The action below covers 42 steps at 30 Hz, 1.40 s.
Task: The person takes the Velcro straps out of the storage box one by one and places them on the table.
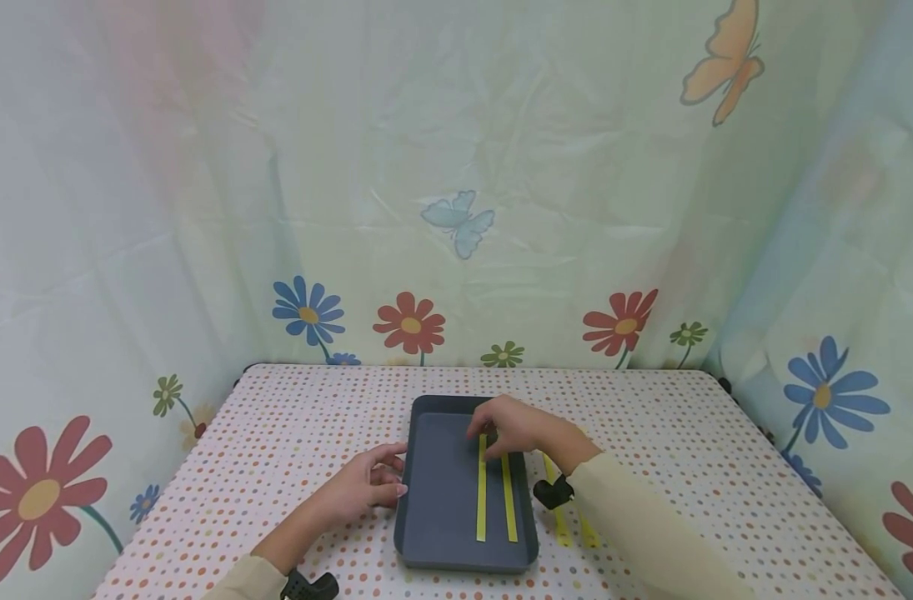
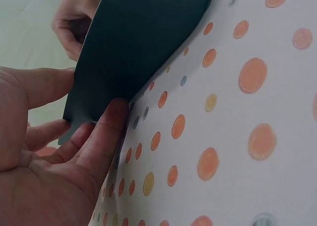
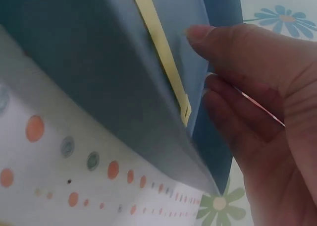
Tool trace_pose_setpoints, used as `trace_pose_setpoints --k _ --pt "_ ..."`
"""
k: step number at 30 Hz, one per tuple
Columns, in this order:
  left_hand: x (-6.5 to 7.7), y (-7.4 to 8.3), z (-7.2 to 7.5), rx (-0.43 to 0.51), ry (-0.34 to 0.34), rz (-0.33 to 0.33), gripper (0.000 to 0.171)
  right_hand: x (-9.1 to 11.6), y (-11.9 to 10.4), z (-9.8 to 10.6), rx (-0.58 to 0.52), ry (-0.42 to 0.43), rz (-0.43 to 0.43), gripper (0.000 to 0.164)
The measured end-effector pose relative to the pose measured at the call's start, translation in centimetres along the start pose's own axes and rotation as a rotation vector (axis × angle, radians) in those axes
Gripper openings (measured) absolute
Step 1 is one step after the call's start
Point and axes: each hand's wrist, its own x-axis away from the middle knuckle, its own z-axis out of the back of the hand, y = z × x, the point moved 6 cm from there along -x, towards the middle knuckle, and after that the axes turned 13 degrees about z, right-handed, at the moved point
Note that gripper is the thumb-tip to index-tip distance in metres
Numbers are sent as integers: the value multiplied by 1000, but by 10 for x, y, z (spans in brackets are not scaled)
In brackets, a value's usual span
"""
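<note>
A dark grey-blue rectangular tray [image 1: 444, 492] lies on the dotted table. Two narrow yellow strips [image 1: 482, 500] rest lengthwise in its right half. My left hand [image 1: 358, 487] is at the tray's left side, its fairly straight fingers against the outer wall [image 2: 143, 37]. Over the upper right of the tray hovers my right hand [image 1: 512, 425], thumb and fingers apart with nothing visible between them. The right wrist view has one yellow strip [image 3: 161, 47] on the tray floor, with a slotted end, apart from the thumb [image 3: 200, 35].
More yellow strips [image 1: 564, 529] lie on the table right of the tray, partly under my right forearm. The polka-dot tabletop [image 1: 313, 417] extends around the tray. Flower-printed curtains [image 1: 546, 275] stand behind the table and at both sides.
</note>
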Motion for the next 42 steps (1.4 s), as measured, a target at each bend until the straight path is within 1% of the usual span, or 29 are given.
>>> trace_pose_setpoints --k 8,14,18,22,28,34,42 --pt "0 -1 0 -4 6 -2 70 -11 -2 -4 38 -76 -37 30" --pt "1 1 0 4 4 -2 71 -14 -2 -5 50 -113 -52 27" --pt "1 1 0 7 6 4 71 -14 -1 -8 62 -147 -64 29" --pt "1 2 0 9 4 3 71 -15 -3 -10 94 -176 -46 28" --pt "1 1 1 -1 0 -2 70 -16 -3 -12 116 -198 -12 23" --pt "1 0 0 -12 4 2 69 -21 -4 -15 160 -238 7 20" --pt "1 0 1 -17 16 1 69 -29 -4 -16 206 -280 -5 17"
